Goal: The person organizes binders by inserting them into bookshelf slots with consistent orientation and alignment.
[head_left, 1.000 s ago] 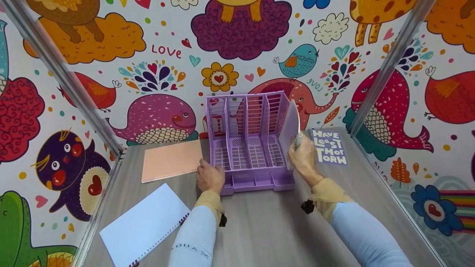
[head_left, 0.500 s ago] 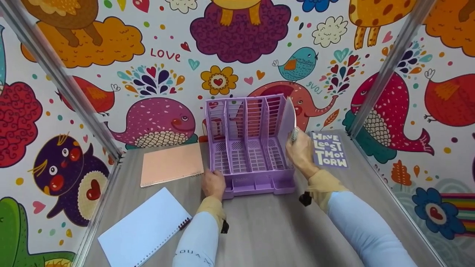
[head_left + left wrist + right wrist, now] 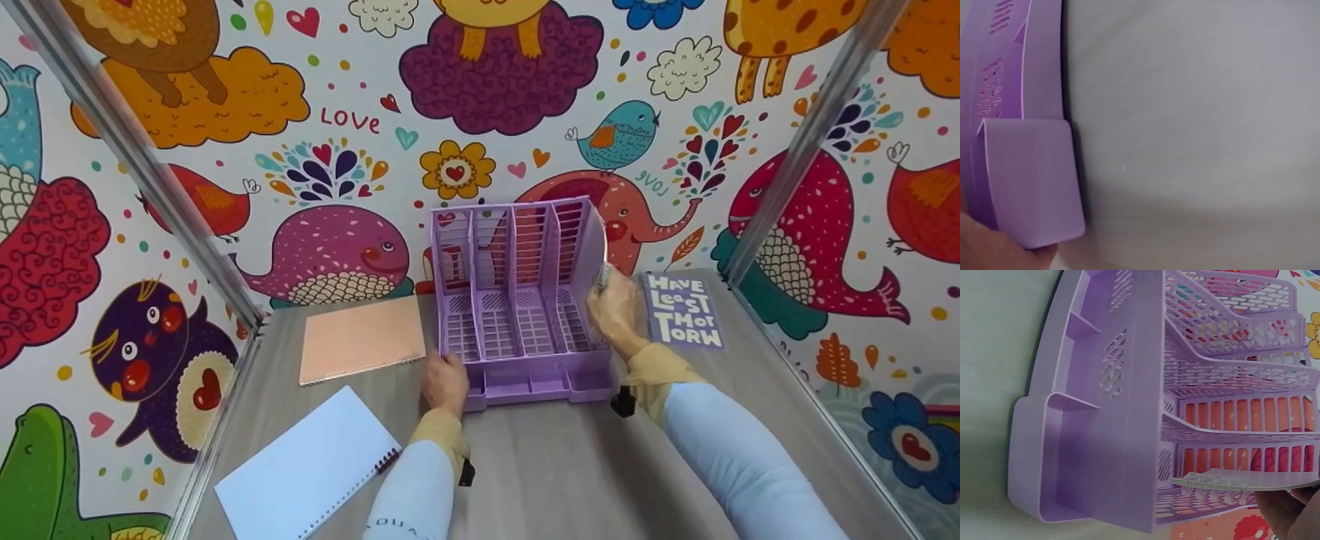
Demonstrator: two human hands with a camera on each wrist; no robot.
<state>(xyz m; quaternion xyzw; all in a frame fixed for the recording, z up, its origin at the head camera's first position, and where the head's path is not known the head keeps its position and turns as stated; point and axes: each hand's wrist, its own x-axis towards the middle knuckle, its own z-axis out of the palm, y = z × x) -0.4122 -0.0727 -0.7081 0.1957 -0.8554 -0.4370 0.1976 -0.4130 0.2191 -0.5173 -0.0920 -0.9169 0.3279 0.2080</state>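
A purple desk file organizer (image 3: pixel 525 366) with several upright slots stands on the table in the head view. My left hand (image 3: pixel 445 382) grips its front left corner; in the left wrist view the fingers (image 3: pixel 994 247) curl against that corner's underside. On the other side, my right hand (image 3: pixel 616 306) holds a thin spiral notebook (image 3: pixel 595 244) upright at the rightmost slot. The right wrist view shows the notebook's clear binding rings (image 3: pixel 1216 488) inside that slot, beside the outer side wall. Part of the right hand's grip is out of frame there.
To the left lie a peach notebook (image 3: pixel 364 339) and a white spiral notebook (image 3: pixel 311 465), both flat. A purple lettered notebook (image 3: pixel 684 309) lies at the right. Behind the organizer rises a cartoon-printed wall (image 3: pixel 517 67); metal posts (image 3: pixel 802 142) stand at the sides.
The right hand has brought the notebook left and further into the rightmost slot. The left hand has shifted slightly along the organizer's front left corner. The head view has also shifted a little.
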